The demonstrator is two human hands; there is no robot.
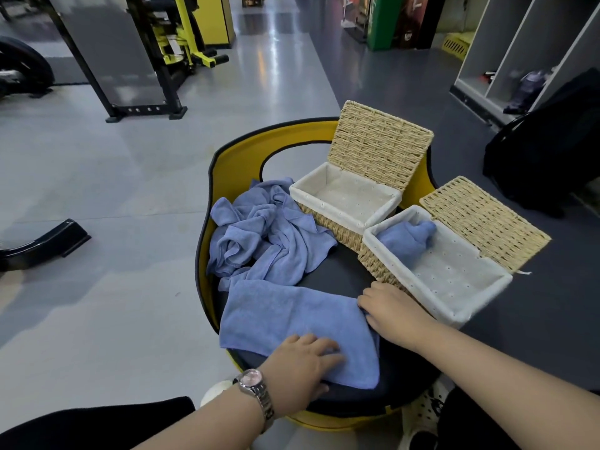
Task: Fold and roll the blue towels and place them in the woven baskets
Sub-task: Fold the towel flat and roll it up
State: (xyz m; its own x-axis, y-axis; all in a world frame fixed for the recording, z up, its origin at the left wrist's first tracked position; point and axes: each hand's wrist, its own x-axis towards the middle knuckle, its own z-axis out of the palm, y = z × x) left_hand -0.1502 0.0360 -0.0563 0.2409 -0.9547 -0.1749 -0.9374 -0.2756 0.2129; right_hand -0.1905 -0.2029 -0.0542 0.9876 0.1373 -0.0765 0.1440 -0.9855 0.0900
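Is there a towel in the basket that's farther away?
No, the far basket shows only its white lining, while the one rolled blue towel sits in the near basket.

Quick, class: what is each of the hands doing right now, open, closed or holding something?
Left hand: open, fingers flat on the folded blue towel.
Right hand: at the towel's right edge; grip cannot be told.

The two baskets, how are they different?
The near basket has a rolled blue towel inside; the far basket holds nothing. The far basket's lid stands up, while the near basket's lid leans far back. Both are woven, tan, open and lined with white cloth.
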